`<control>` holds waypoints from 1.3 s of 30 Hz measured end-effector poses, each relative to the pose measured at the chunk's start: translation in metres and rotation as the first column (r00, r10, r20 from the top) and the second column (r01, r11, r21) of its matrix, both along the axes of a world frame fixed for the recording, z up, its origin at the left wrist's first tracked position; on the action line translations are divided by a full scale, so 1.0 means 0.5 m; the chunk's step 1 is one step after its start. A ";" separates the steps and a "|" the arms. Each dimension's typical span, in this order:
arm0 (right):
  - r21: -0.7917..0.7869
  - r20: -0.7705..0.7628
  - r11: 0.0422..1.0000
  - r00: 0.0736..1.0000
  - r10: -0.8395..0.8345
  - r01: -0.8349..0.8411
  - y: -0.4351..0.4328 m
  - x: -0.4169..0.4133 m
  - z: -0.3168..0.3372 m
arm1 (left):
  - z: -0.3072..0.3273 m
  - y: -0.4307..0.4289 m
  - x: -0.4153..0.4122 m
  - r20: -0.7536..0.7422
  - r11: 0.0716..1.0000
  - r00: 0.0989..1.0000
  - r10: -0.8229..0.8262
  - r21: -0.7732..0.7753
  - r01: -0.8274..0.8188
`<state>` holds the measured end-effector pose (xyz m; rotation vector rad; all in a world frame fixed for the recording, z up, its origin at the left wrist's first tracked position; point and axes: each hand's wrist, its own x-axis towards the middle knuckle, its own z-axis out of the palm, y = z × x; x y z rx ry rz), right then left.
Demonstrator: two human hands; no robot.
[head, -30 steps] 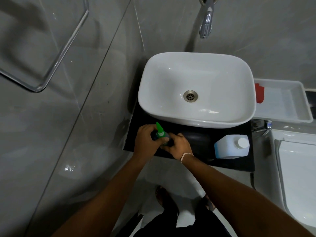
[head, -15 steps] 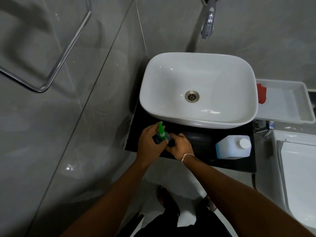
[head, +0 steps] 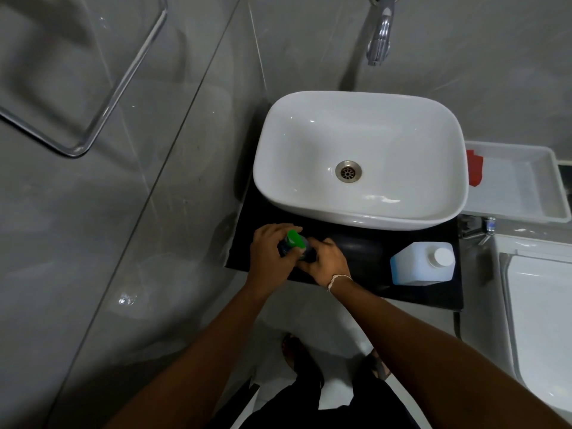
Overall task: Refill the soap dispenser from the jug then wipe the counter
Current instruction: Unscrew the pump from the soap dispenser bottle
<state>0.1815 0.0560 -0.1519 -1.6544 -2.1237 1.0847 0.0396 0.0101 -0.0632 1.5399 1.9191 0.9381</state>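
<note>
The soap dispenser (head: 295, 241), a dark bottle with a green pump top, stands on the black counter (head: 365, 258) in front of the sink. My left hand (head: 270, 252) wraps around the green pump top. My right hand (head: 325, 261) grips the bottle's body from the right. Most of the bottle is hidden by my fingers. The jug (head: 421, 263), translucent white with bluish liquid and a white screw cap, lies on the counter to the right, apart from both hands.
A white basin (head: 359, 125) sits behind the dispenser under a chrome tap (head: 379, 44). At the right, a white tray (head: 526, 181) holds a red cloth (head: 474, 168). A toilet (head: 541, 320) is at the lower right. A glass panel stands at the left.
The green pump top has turned in my left hand, its nozzle swinging from upright toward the right. Both hands stay on the dispenser. The jug has not moved.
</note>
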 end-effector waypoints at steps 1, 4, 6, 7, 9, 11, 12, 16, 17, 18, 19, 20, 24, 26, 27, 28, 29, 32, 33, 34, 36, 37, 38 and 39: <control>-0.005 0.003 1.000 1.000 -0.002 0.002 0.000 -0.001 0.000 | 0.003 0.001 0.000 0.000 1.000 1.000 0.013 0.006 -0.013; -0.010 0.005 1.000 1.000 -0.018 0.018 0.000 -0.001 0.002 | 0.011 0.006 0.005 0.005 0.993 0.993 0.120 0.002 -0.120; -0.011 0.007 1.000 1.000 -0.020 0.020 0.000 -0.001 0.005 | 0.022 0.011 0.008 0.004 0.984 0.984 0.178 0.022 -0.178; -0.011 0.010 1.000 1.000 -0.018 0.018 0.000 0.000 0.007 | 0.032 0.015 0.008 0.013 0.980 0.981 0.194 0.044 -0.195; -0.013 0.015 1.000 1.000 -0.013 0.014 0.000 0.000 0.012 | 0.059 0.021 0.001 0.060 0.967 0.972 0.226 0.105 -0.231; -0.017 0.023 1.000 1.000 -0.014 0.014 0.000 0.000 0.017 | 0.091 0.026 -0.017 0.098 0.947 0.960 0.264 0.163 -0.277; -0.021 0.029 1.000 0.999 -0.015 0.016 -0.001 -0.001 0.019 | 0.108 0.029 -0.030 0.115 0.937 0.951 0.286 0.176 -0.303; -0.034 0.045 0.999 0.999 -0.024 0.025 -0.003 -0.002 0.025 | 0.160 0.039 -0.085 0.272 0.905 0.907 0.321 0.194 -0.378; -0.036 0.050 0.999 0.998 -0.024 0.026 -0.003 -0.002 0.027 | 0.165 0.042 -0.099 0.263 0.904 0.907 0.328 0.193 -0.383; -0.038 0.057 0.999 0.998 -0.024 0.026 -0.003 -0.002 0.028 | 0.164 0.046 -0.112 0.234 0.910 0.913 0.334 0.173 -0.377; -0.041 0.061 0.999 0.998 -0.025 0.027 -0.004 -0.003 0.029 | 0.159 0.050 -0.123 0.192 0.921 0.921 0.339 0.133 -0.367; -0.045 0.063 0.999 0.998 -0.028 0.030 -0.004 -0.003 0.029 | 0.147 0.056 -0.133 0.142 0.932 0.929 0.343 0.069 -0.354; -0.053 0.065 0.998 0.997 -0.041 0.044 -0.004 -0.003 0.023 | 0.060 0.080 -0.146 -0.024 0.933 0.953 0.303 -0.195 -0.301; -0.056 0.057 0.997 0.997 -0.044 0.047 -0.005 -0.002 0.018 | 0.021 0.084 -0.147 -0.097 0.921 0.959 0.267 -0.269 -0.283; -0.055 0.053 0.997 0.998 -0.047 0.049 -0.005 -0.001 0.016 | 0.005 0.085 -0.148 -0.134 0.910 0.959 0.248 -0.308 -0.278; -0.056 0.052 0.997 0.997 -0.048 0.051 -0.005 0.000 0.013 | -0.012 0.086 -0.151 -0.164 0.895 0.958 0.236 -0.347 -0.280; -0.056 0.051 0.997 0.998 -0.048 0.051 -0.006 0.001 0.010 | -0.028 0.087 -0.154 -0.182 0.878 0.954 0.238 -0.380 -0.291; -0.049 0.052 0.998 0.998 -0.044 0.046 -0.006 0.001 0.010 | -0.058 0.090 -0.158 -0.199 0.837 0.947 0.250 -0.448 -0.315; -0.044 0.052 0.998 0.998 -0.045 0.047 -0.006 0.000 0.010 | -0.063 0.094 -0.157 -0.202 0.820 0.947 0.251 -0.475 -0.319; -0.038 0.051 0.998 0.998 -0.047 0.049 -0.006 0.000 0.009 | -0.069 0.098 -0.157 -0.203 0.808 0.947 0.249 -0.495 -0.318; -0.025 0.045 0.998 0.998 -0.054 0.055 -0.008 -0.001 0.012 | -0.078 0.107 -0.157 -0.194 0.800 0.945 0.262 -0.504 -0.325; -0.015 0.042 0.998 0.997 -0.058 0.058 -0.008 -0.001 0.012 | -0.081 0.111 -0.156 -0.200 0.797 0.941 0.272 -0.501 -0.336; 0.001 0.037 0.998 0.998 -0.057 0.057 -0.008 -0.001 0.013 | -0.084 0.115 -0.155 -0.210 0.797 0.938 0.275 -0.496 -0.345; 0.019 0.032 0.998 0.998 -0.053 0.053 -0.009 -0.001 0.013 | -0.085 0.117 -0.153 -0.222 0.798 0.937 0.269 -0.494 -0.346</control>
